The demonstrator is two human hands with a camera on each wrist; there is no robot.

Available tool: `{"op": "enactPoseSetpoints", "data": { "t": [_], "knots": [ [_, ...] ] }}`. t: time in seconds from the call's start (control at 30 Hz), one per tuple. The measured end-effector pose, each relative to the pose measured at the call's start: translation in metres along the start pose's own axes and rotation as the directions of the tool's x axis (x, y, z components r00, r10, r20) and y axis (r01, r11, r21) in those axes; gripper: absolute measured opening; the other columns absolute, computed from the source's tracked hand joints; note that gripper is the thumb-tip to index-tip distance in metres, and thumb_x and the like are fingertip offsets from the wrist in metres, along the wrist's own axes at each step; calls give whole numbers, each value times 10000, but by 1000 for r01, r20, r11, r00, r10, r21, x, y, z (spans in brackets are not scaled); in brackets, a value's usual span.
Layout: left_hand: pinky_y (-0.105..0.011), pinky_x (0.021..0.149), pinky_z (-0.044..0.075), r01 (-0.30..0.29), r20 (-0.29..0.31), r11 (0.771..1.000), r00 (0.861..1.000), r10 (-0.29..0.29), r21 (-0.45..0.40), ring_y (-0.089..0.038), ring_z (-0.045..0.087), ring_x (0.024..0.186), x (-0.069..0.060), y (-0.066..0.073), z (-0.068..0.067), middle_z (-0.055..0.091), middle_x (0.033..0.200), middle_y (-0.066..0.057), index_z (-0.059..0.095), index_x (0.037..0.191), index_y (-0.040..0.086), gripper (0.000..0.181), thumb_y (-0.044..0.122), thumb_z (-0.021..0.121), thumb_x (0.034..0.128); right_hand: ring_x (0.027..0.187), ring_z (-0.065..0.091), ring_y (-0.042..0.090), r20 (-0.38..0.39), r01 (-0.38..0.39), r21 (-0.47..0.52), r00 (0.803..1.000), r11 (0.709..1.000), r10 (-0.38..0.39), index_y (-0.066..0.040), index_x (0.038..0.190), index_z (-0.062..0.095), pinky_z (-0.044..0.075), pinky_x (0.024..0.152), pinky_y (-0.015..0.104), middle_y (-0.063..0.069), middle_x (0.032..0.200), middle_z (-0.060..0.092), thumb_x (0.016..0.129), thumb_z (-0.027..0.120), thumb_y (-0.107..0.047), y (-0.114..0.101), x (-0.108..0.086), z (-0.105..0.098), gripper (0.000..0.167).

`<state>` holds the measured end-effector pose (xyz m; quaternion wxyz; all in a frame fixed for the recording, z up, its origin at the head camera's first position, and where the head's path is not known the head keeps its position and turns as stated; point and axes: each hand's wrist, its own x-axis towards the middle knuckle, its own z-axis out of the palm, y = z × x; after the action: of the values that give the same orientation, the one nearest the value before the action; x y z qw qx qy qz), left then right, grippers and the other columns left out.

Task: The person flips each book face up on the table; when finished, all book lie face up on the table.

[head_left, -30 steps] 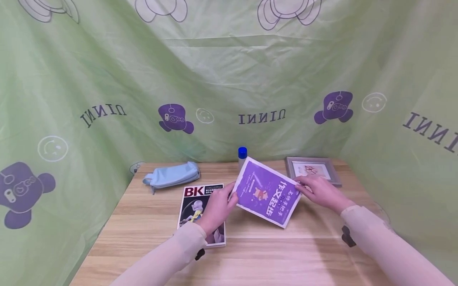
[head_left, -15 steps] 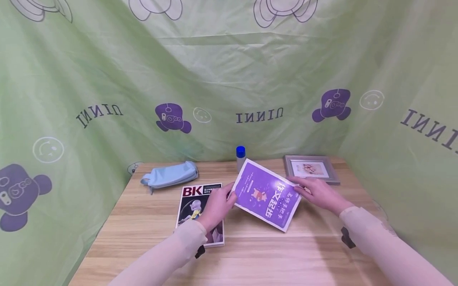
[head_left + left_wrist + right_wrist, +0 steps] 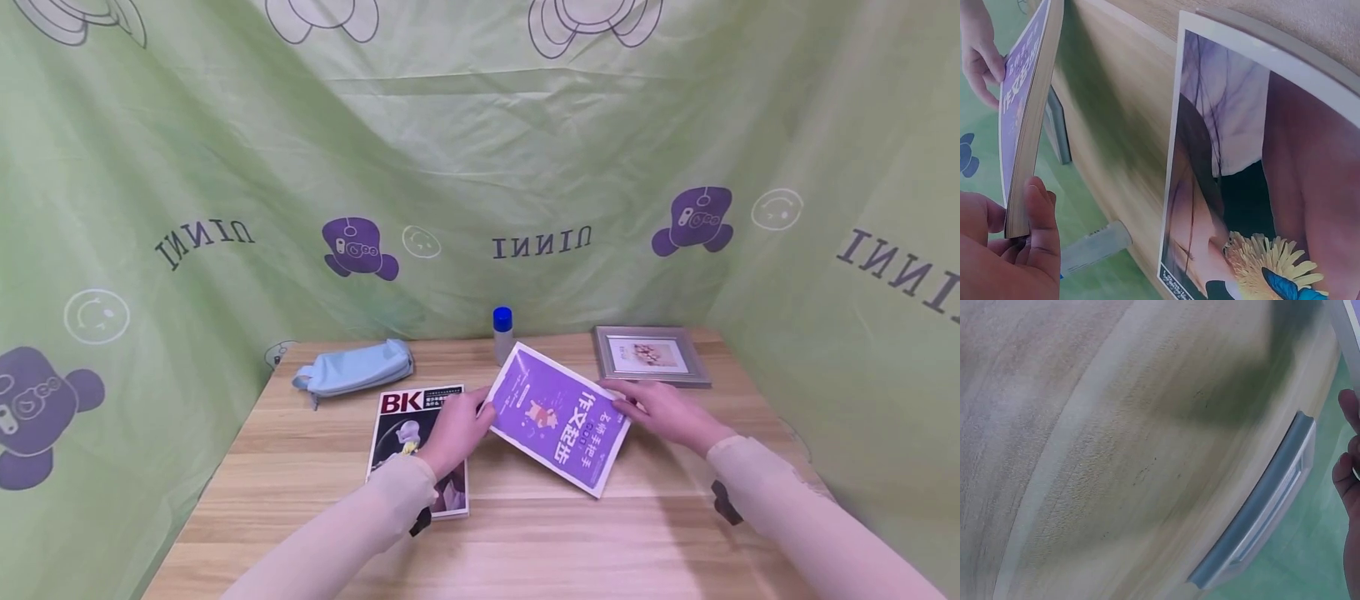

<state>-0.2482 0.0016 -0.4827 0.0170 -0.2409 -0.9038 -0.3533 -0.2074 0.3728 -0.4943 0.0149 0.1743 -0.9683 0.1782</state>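
Observation:
A purple book (image 3: 558, 421) with a white border is held tilted above the table between both hands. My left hand (image 3: 459, 433) pinches its left corner; in the left wrist view the thumb and fingers lie on either side of the book's page edges (image 3: 1029, 150). At its upper right edge, my right hand (image 3: 667, 410) grips it, the fingers partly hidden behind the cover. Under the left hand and forearm, a magazine (image 3: 393, 433) marked BK lies flat on the table, partly covered by them.
Along the back of the wooden table (image 3: 540, 550) are a light blue pencil case (image 3: 356, 369), a blue-capped bottle (image 3: 503, 337) partly behind the book, and a grey picture frame (image 3: 652, 357). A green printed curtain (image 3: 450, 167) surrounds the table's back and sides.
The purple book has sunk slightly toward the table's front, tilting a little, with both hands still on it. The right hand has lowered slightly. The head view has shifted a little.

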Motion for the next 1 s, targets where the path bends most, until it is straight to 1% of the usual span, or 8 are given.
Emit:
{"op": "enactPoseSetpoints", "data": {
  "t": [0.1, 0.2, 0.37, 0.53, 0.63, 0.8, 0.9, 1.0],
  "knots": [
    [-266, 515, 437, 4, 14, 1000, 1000, -4, -4, -70, 519, 527, 1, -1, 2, 574, 595, 71, 717, 1329, 86, 377, 117, 543, 996, 815, 635, 122, 6, -4, 0, 1000, 1000, 4, -224, 1513, 569, 574, 766, 454, 27, 1018, 726, 1045, 641, -296, 0, 0, 1, 479],
    [-259, 499, 433, 27, 34, 999, 999, -26, -22, -61, 522, 500, 2, -1, 3, 556, 562, 82, 719, 1322, 82, 378, 113, 532, 995, 746, 596, 78, 2, 6, 12, 1000, 1000, -6, -215, 1502, 582, 555, 721, 401, -21, 957, 715, 1046, 645, -294, 0, 0, 2, 467],
    [-259, 521, 463, 65, 62, 997, 996, -62, -36, -55, 577, 539, 4, 1, 6, 607, 608, 63, 726, 1299, 58, 357, 108, 530, 1004, 640, 523, 42, 5, 22, 40, 1000, 999, -22, -181, 1481, 603, 501, 634, 325, -97, 810, 635, 1049, 645, -276, 1, -1, 3, 444],
    [-257, 512, 453, 97, 88, 994, 992, -92, -43, -68, 602, 544, 6, -1, 11, 671, 655, -16, 739, 1259, 29, 341, 100, 532, 998, 624, 512, 31, 4, 41, 46, 999, 998, -41, -174, 1472, 612, 489, 619, 310, -115, 800, 622, 1046, 650, -270, 3, -3, 5, 439],
    [-259, 510, 439, 96, 102, 995, 991, -92, -29, -76, 592, 533, 6, -2, 14, 657, 622, -3, 756, 1205, 28, 313, 99, 536, 995, 609, 513, 21, 4, 39, 42, 999, 998, -40, -189, 1466, 619, 494, 623, 301, -119, 816, 640, 1038, 661, -266, 5, -4, 7, 437],
    [-261, 524, 440, 66, 109, 998, 992, -67, 8, -64, 583, 519, 7, -3, 18, 590, 559, 86, 774, 1070, 65, 242, 98, 545, 997, 608, 507, 7, 9, 42, 39, 999, 998, -42, -186, 1441, 639, 490, 615, 275, -127, 823, 641, 1030, 672, -256, 7, -7, 9, 419],
    [-271, 530, 441, 61, 117, 998, 991, -63, 20, -67, 577, 517, 6, -3, 19, 579, 550, 98, 777, 1063, 74, 233, 101, 554, 1002, 605, 491, 12, 12, 52, 39, 999, 998, -53, -168, 1430, 649, 475, 592, 267, -122, 820, 632, 1029, 675, -258, 7, -9, 10, 412],
    [-288, 554, 462, 67, 136, 997, 988, -72, 35, -83, 588, 530, 6, -2, 21, 604, 570, 76, 778, 1115, 58, 244, 106, 565, 1008, 592, 465, 20, 23, 52, 24, 998, 998, -52, -166, 1425, 655, 446, 561, 256, -125, 789, 598, 1029, 676, -274, 6, -12, 9, 411]
  ]
}}
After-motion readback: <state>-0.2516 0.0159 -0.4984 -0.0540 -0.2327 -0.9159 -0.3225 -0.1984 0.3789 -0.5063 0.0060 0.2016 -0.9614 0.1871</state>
